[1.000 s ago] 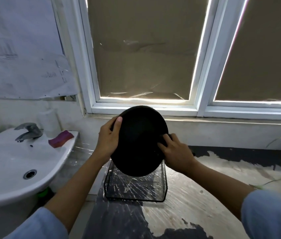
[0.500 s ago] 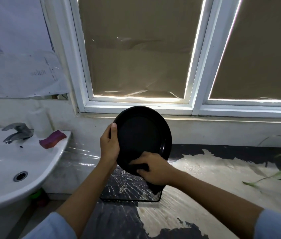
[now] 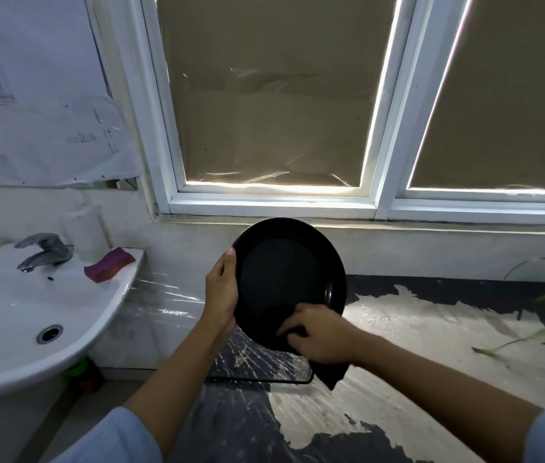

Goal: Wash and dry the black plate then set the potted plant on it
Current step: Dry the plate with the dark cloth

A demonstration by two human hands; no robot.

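— So where is the black plate (image 3: 284, 282) just now?

— Up in the air in front of the window, tipped nearly on edge with its hollow face toward the person. The left hand (image 3: 221, 295) is clamped on its left rim, thumb over the front. The right hand (image 3: 318, 332) is closed on a dark cloth (image 3: 331, 372) and presses it against the plate's lower right, with a corner of cloth hanging below.

— Then it looks like drying. And the potted plant?

— Only its long green leaves (image 3: 532, 335) show, at the far right edge of the worktop (image 3: 398, 329); the pot itself is too dark to make out. It lies well to the right of both hands, so the right hand is the nearer one.

— So the plate would go down flat on the worktop somewhere to the right?

— That's my guess. The sink (image 3: 3, 312) and sponge (image 3: 109, 264) are off to the left, and the mesh tray (image 3: 264, 362) sits below the plate.
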